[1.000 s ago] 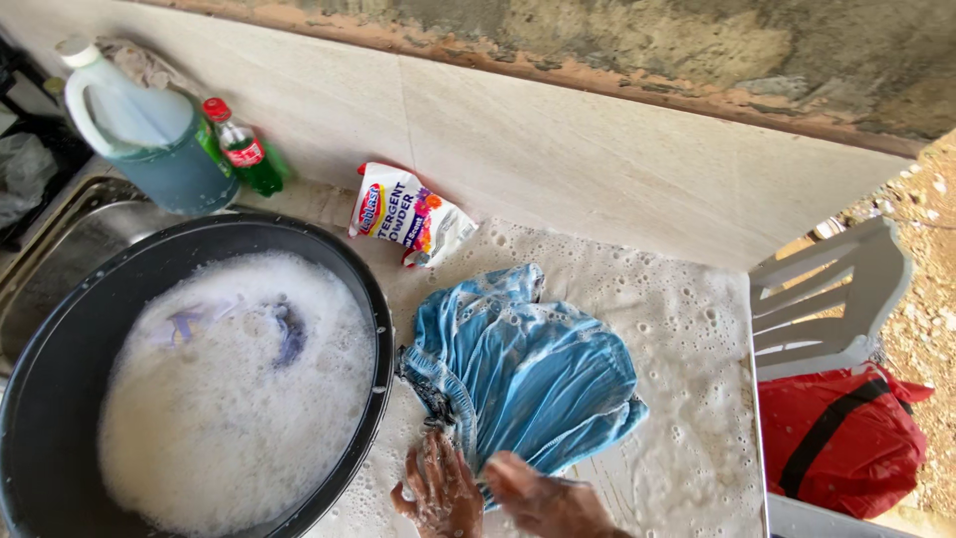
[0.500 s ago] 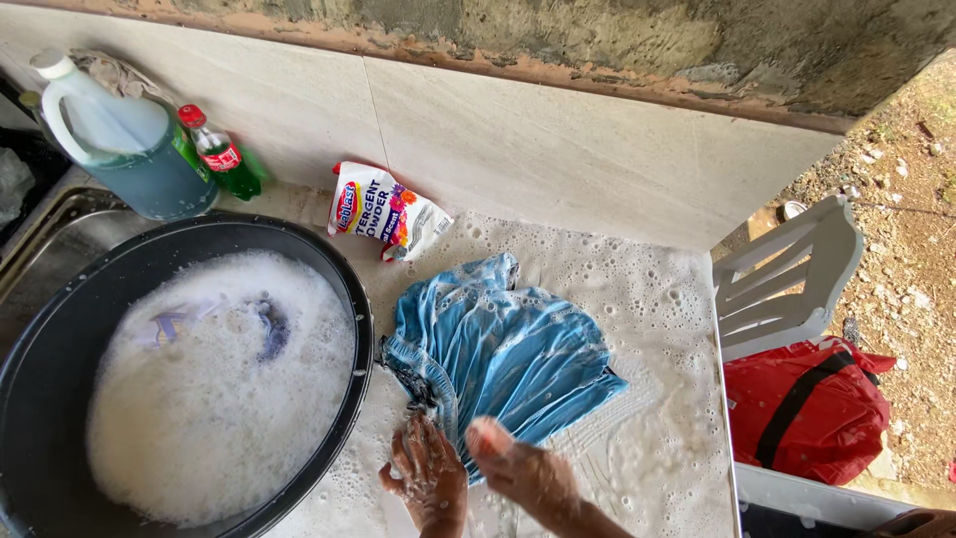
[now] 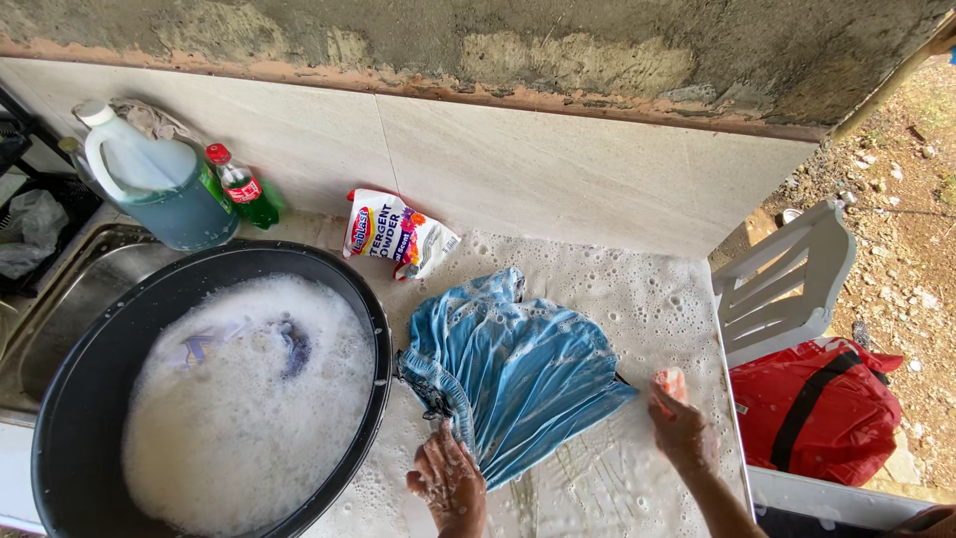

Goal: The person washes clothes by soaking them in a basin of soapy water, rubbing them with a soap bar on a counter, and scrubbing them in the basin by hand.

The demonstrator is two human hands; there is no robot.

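A wet blue garment (image 3: 518,364) was spread in a fan of pleats over the middle of the sudsy countertop (image 3: 677,309), its gathered end pulled toward the front edge. That gathered end was pinned down by the left hand (image 3: 450,483), soapy, fingers together and pressed flat on the cloth. The right hand (image 3: 680,423) was laid just beside the garment's right corner, near the counter's right edge; something small and pinkish looked to be gripped at the fingertips, though what it was couldn't really be made out from this angle. A big black basin (image 3: 70,418) full of foam was parked along the left side, with a bit of purple cloth (image 3: 294,349) poking through the suds. At the back edge against the tiled wall, a detergent sachet (image 3: 396,234), a green soda bottle (image 3: 244,189) and a jug of blue liquid (image 3: 159,189) were lined up. Off the right edge, a white plastic chair (image 3: 787,284) and a red bag (image 3: 822,408) were seen.
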